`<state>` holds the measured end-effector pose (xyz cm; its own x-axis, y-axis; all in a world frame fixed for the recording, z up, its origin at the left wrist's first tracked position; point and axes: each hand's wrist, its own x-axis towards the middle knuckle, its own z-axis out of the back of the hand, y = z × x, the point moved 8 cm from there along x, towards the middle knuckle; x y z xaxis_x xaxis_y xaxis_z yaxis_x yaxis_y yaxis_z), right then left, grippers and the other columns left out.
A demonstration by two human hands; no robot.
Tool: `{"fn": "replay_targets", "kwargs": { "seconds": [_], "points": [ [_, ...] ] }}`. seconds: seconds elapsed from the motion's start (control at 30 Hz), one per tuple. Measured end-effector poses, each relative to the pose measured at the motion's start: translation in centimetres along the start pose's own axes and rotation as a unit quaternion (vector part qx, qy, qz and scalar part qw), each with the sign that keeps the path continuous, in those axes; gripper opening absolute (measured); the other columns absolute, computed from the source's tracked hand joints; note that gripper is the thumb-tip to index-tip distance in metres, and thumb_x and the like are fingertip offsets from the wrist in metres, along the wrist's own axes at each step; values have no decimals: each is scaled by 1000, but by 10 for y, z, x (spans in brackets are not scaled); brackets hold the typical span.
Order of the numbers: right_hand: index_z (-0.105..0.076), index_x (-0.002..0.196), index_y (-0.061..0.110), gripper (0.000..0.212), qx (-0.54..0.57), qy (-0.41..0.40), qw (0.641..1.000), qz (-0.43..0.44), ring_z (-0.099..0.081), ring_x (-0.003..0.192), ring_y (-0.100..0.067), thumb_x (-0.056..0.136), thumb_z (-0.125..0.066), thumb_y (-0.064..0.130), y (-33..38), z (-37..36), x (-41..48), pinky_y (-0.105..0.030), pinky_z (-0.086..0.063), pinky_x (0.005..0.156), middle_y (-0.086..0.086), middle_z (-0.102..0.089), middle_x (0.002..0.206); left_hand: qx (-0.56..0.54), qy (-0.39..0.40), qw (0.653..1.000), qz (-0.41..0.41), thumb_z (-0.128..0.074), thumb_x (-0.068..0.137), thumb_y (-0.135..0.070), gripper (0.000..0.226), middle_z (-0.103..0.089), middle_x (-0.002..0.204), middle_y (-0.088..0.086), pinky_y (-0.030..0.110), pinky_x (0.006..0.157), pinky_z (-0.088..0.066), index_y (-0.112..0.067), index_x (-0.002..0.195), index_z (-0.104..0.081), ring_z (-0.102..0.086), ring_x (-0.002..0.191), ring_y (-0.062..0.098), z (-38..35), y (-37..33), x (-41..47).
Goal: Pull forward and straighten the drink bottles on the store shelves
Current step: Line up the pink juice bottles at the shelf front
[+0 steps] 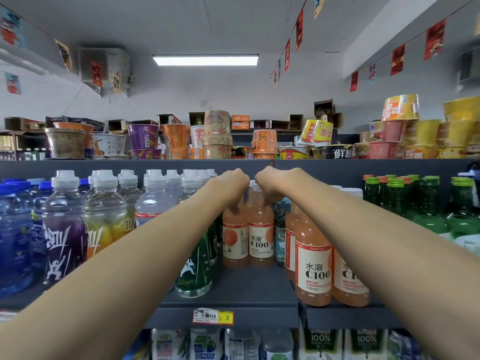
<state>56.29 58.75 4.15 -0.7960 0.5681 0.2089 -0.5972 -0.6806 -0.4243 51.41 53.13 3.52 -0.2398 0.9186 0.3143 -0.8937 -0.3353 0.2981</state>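
Two pink C100 grapefruit drink bottles stand side by side set back on the dark shelf [241, 289]. My left hand [232, 187] grips the neck of the left pink bottle [235, 240]. My right hand [272, 185] grips the neck of the right pink bottle [261, 242]. Both wrists are bent down over the caps, which are mostly hidden. Two more C100 bottles [313, 268] stand at the shelf's front edge to the right, partly behind my right forearm.
Clear sports-drink bottles [104, 216] with white caps fill the left. A green bottle [193, 271] stands beside my left arm. Green glass bottles [397, 198] crowd the right. Instant noodle cups [218, 133] line the top shelf. A price tag [213, 317] hangs on the shelf edge.
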Motion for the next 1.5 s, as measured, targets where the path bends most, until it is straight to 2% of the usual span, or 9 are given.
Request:
{"fn": "replay_targets", "kwargs": {
  "seconds": [0.17,0.3,0.47,0.53,0.9,1.0,1.27,1.37,1.5],
  "points": [
    [-57,92,12,25,19,-31,999,3,-55,62,-12,91,-71,33,1,1,1,-23,-45,58,-1,-54,73,-5,-17,1000,1,-81,82,-31,36,-62,121,4,33,88,-56,-27,116,-73,-64,104,23,4,0,2],
    [-58,94,11,31,22,-37,999,-3,-50,60,-13,91,-70,39,3,3,-2,-28,-49,66,-1,-50,72,7,-42,999,16,-75,86,-41,35,-62,121,4,34,87,-56,-27,118,-71,-64,106,23,-1,2,0],
    [-63,117,4,43,36,-47,998,4,-58,78,-20,90,-71,38,4,4,-5,-30,-55,78,-1,-49,75,19,-16,1000,13,-85,74,-42,53,-53,106,-1,28,73,-45,-25,120,-65,-54,92,18,-3,3,-2],
    [-64,117,4,43,34,-47,998,5,-60,81,-20,91,-71,37,5,5,-6,-31,-56,81,-2,-52,78,24,-23,999,23,-88,71,-43,57,-53,105,-2,30,75,-45,-24,120,-64,-59,100,20,-3,3,-1],
    [-64,120,4,30,21,-35,999,8,-55,74,-18,91,-68,11,17,5,-15,-26,-45,63,-2,-44,72,127,-58,988,65,-74,76,-65,83,-58,125,10,36,93,-51,-9,133,-52,-57,115,26,-12,3,3],
    [-66,118,10,28,32,-59,997,30,-49,61,-14,90,-65,4,21,8,-20,-21,-40,53,-1,-49,77,165,-50,983,63,-76,80,-53,76,-52,131,11,38,96,-48,-10,137,-50,-50,121,27,-11,6,2],
    [-61,125,1,29,88,-76,993,24,-61,109,-29,97,-56,4,22,12,-21,-30,-48,84,-15,-56,111,178,-72,980,46,-75,85,-43,74,-47,134,16,37,98,-42,-7,142,-45,-45,124,29,-14,2,6],
    [-61,126,2,29,91,-82,992,12,-61,112,-31,97,-55,3,22,10,-18,-35,-51,91,-16,-57,123,184,-69,980,29,-70,90,-31,59,-51,129,16,36,99,-45,-3,137,-49,-48,118,30,-22,-5,10],
    [-61,124,2,29,101,-104,989,4,-63,110,-30,95,-57,2,21,9,-13,-34,-51,89,-16,-60,120,207,-63,976,17,-74,87,-30,59,-53,126,13,34,99,-44,-6,135,-51,-48,115,28,-27,-8,13]
  ]
}}
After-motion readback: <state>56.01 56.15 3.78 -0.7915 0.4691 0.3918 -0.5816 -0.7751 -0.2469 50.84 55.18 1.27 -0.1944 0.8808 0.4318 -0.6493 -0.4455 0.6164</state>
